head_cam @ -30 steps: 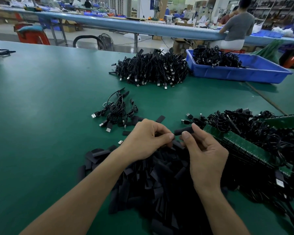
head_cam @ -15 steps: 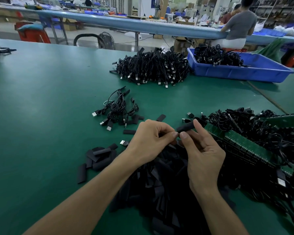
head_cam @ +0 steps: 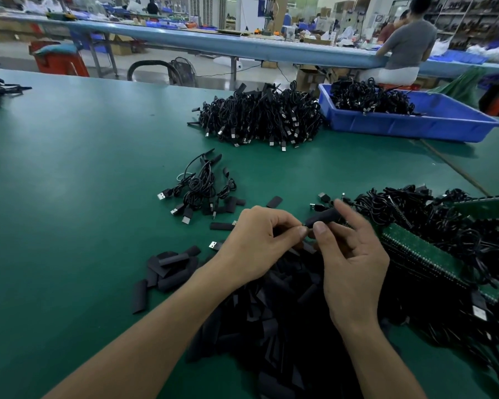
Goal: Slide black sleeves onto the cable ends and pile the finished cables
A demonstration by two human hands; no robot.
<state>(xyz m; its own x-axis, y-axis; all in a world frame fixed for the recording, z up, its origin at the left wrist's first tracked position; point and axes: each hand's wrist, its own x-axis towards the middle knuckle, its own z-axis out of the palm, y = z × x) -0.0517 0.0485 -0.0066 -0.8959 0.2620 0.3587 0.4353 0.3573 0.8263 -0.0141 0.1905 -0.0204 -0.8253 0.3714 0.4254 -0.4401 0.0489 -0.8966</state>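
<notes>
Both hands are up over the near middle of the green worktop, working one black sleeve between them. The right hand has it nipped between thumb and forefinger, the other fingers loosely curled below. The left hand is curled tight, thumb and forefinger pinching the sleeve's left tip; whether a cable end sits in that pinch, I cannot tell from here. The sleeve is held just above the surface and tilts up to the right.

Right beneath the wrists lies the sleeve heap, a dark spread of flat black pieces, with strays scattered off to its left. To the right, a tangle of black cables lies over a long green board. Just beyond the hands sits a small bundle of cables, USB plugs poking out to the left. Further back is the big pile, plugs along its near edge, and touching its right side a blue bin with more cables inside. At the far bench, a person in grey sits, back turned to us.
</notes>
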